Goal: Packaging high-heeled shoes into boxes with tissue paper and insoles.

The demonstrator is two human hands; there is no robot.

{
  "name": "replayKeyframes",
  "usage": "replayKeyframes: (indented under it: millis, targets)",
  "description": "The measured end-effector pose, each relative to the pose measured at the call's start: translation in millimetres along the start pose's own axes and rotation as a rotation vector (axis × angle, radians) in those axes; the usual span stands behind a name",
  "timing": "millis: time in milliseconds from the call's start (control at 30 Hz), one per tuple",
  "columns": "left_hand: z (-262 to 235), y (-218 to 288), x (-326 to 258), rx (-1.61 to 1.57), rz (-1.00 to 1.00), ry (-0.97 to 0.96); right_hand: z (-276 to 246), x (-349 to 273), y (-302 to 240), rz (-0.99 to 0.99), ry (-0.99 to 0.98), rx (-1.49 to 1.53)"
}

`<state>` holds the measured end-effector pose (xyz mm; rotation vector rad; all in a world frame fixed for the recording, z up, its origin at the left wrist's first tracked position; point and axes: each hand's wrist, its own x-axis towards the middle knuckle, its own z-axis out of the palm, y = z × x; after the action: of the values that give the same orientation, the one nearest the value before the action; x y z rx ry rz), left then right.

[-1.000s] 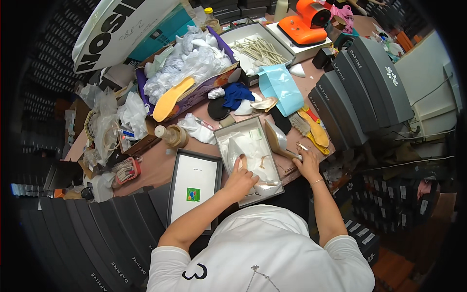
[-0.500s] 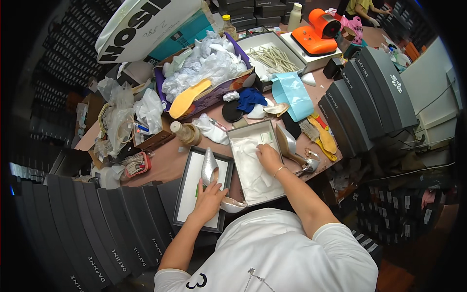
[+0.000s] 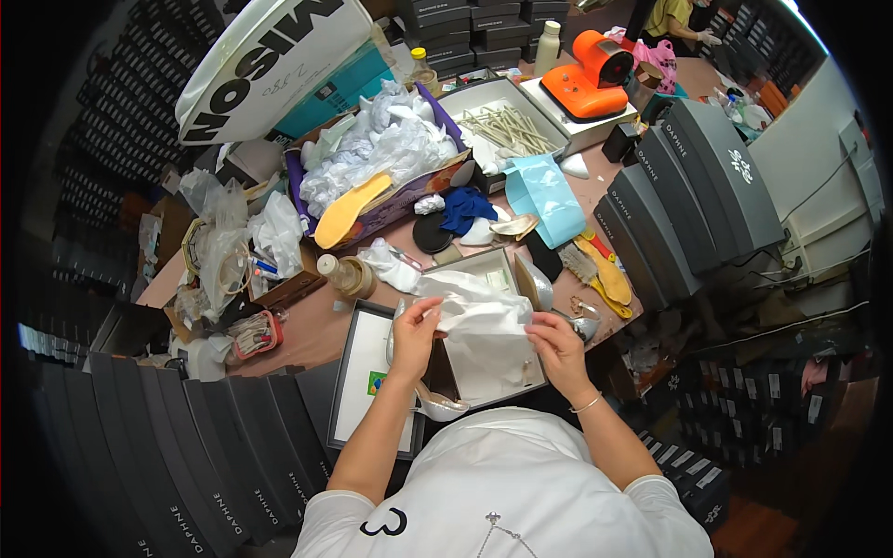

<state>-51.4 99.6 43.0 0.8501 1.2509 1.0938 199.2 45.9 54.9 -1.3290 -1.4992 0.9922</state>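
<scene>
White tissue paper [image 3: 484, 312] is stretched over an open shoebox [image 3: 498, 377]. My left hand [image 3: 416, 337] pinches its left side, and my right hand [image 3: 556, 346] pinches the right side. Beneath my left forearm lies a dark-rimmed box lid or tray [image 3: 350, 395] with a white inside and a small green tag [image 3: 376, 382]. One silver shoe, mostly hidden behind my left hand, rests there. A silver high-heeled shoe [image 3: 439, 404] lies between the two boxes. Right of the shoebox is another silver shoe [image 3: 533, 282], with more silver footwear [image 3: 584, 325] partly behind my right hand.
Beyond the shoebox stands a purple box [image 3: 358, 228] of crumpled paper, with a yellow insole [image 3: 353, 210] on its edge. A brush [image 3: 579, 263], bottle [image 3: 344, 274] and blue sheet [image 3: 553, 195] lie around. Dark shoeboxes [image 3: 716, 186] flank both sides. A co-worker [image 3: 674, 20] is far right.
My left hand has left the silver shoe and moved up to the tissue paper. Both hands now hold the paper, lifted and spread above the shoebox where it lay before.
</scene>
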Motion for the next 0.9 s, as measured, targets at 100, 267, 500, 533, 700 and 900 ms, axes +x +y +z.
replayKeyframes:
  millis: [100,267,500,533,700,900]
  targets:
    - [-9,19,-29,0.200,0.051,-0.064,-18,-4,-19,0.017,-0.079,0.016]
    - [10,72,-72,0.721,0.492,-0.139,0,32,-87,-0.137,-0.108,0.015]
    - [-20,107,-79,0.943,0.786,0.095,15,69,-73,-0.248,-0.173,-0.023]
    - [-27,110,-76,0.972,0.746,0.107,11,70,-78,-0.311,-0.211,-0.031]
    - [-27,142,-78,0.835,0.755,0.278,-37,57,-50,-0.123,-0.274,0.016]
    - [11,115,-56,0.830,0.676,0.039,-108,-14,160,1.006,0.409,0.202]
